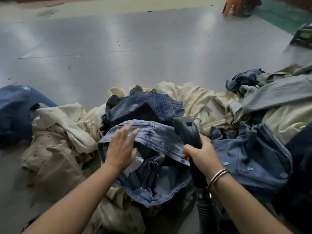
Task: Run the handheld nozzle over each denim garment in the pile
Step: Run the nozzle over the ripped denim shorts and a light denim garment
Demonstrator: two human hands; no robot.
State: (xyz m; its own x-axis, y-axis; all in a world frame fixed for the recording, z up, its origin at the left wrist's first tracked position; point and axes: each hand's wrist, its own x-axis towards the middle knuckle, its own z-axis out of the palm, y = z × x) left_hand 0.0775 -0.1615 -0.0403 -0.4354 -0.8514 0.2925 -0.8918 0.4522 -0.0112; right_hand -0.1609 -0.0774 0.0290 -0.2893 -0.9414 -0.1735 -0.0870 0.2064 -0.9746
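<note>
Head view: spread left hand [121, 146] fingers are laid flat on faded denim garment [152, 134]; a smooth black nozzle [187, 132] is gripped by curled right hand [200, 154] fingers.

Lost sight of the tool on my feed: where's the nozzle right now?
Head view, right of centre: the black nozzle is gripped by the right hand, its head over the light-blue denim garment that the left hand flattens.

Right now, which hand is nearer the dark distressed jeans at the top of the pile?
Left. The left hand lies flat on the light denim waistband just below the dark distressed jeans; the right hand grips the nozzle handle, lower right.
</note>
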